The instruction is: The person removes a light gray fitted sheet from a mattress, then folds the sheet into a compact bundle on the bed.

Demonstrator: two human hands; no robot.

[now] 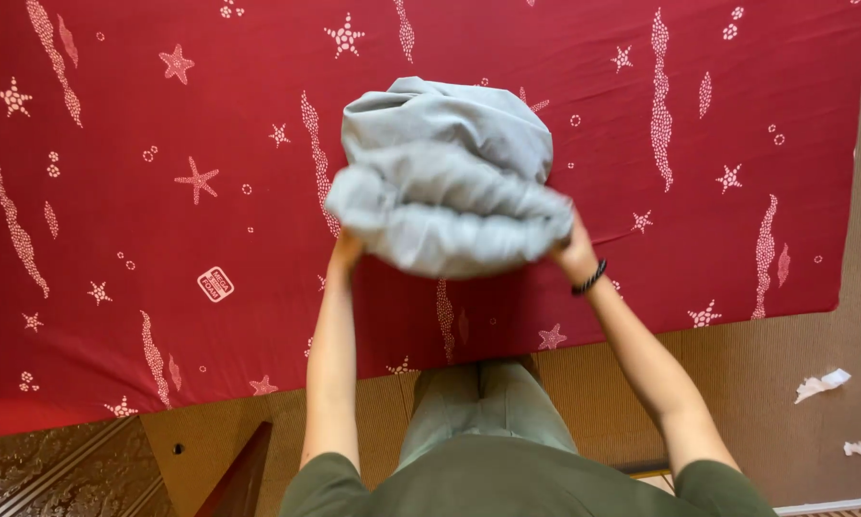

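A bunched light grey garment is lifted above a red bedsheet printed with pale starfish and dotted shapes. My left hand grips its lower left edge, mostly hidden under the cloth. My right hand, with a dark band on the wrist, grips the lower right edge. Both arms reach forward from my green top. The grey cloth folds over itself in thick rolls between my hands.
The red sheet covers a bed whose near edge runs across the lower frame. Brown carpet lies below and to the right, with crumpled white paper scraps on it. A dark patterned surface sits at the lower left.
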